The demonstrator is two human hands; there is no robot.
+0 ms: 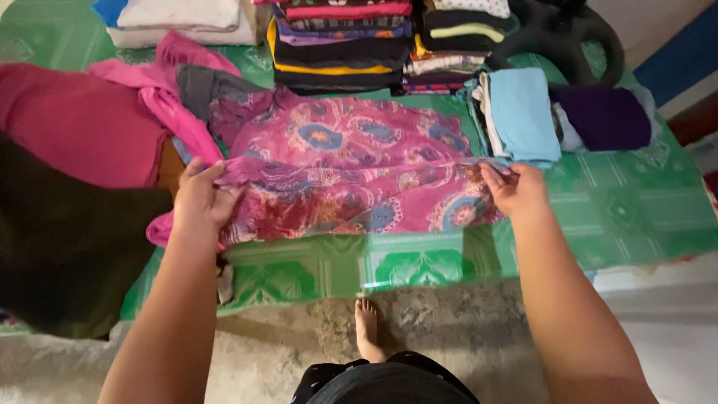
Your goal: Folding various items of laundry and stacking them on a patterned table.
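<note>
Patterned magenta cloth (351,176), long axis left–right: left hand (202,198) and right hand (516,187) pinch its opposite near corners, fingers clamped.

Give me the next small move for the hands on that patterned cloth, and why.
Probably carry the near fold away over the far half: left hand and right hand each pinch an end of the pink patterned cloth, already doubled and flat on the green mat.

A magenta patterned cloth with blue medallions (351,176) is gripped at its opposite ends by the left hand (202,196) and the right hand (514,187); a folded light-blue cloth (523,112) is seen just beyond the right grip.
</note>
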